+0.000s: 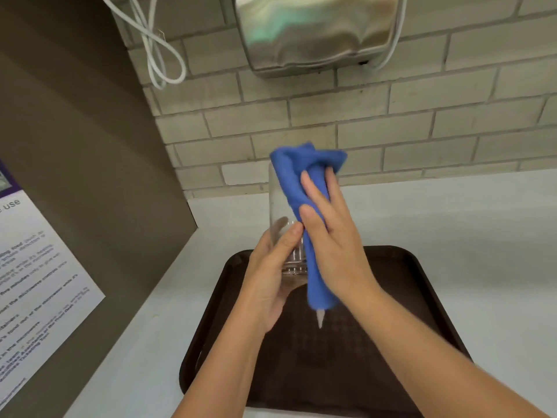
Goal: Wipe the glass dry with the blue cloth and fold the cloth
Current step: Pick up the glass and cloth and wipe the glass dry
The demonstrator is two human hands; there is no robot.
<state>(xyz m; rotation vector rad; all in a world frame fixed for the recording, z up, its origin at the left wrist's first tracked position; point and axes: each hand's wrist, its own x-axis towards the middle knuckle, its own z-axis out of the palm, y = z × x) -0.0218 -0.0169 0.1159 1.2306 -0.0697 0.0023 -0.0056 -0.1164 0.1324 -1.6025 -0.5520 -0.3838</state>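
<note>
Clear tall drinking glass (278,206): held up above the far left part of the dark brown rectangular plastic tray (422,297), upright with a slight tilt, its thick base low and its rim toward the brick wall.
Left hand (271,276): wraps the glass's lower part and base from the left; the thumb lies across the near side of the glass, the other fingers curl behind it, closed on the glass.
Blue microfibre cloth (301,182): draped over the glass's rim and down its right side, bunched at the top, hanging in a long roll past the base over the tray.
White tag (320,318): hangs from the cloth's lowest end, above the tray's middle.
Right hand (331,233): pressed flat on the cloth against the right side of the glass; the fingers (313,191) are stretched out and nearly straight, pinning the cloth rather than gripping around it.
Tray contents: no object shows on the visible tray surface; both forearms cross over it.
Worktop (467,221): pale grey, carries the tray, runs back to the brick wall.
Steel wall-mounted unit (316,31): on the wall high above the tray.
Printed notice (39,285): on the brown panel left of the tray.
</note>
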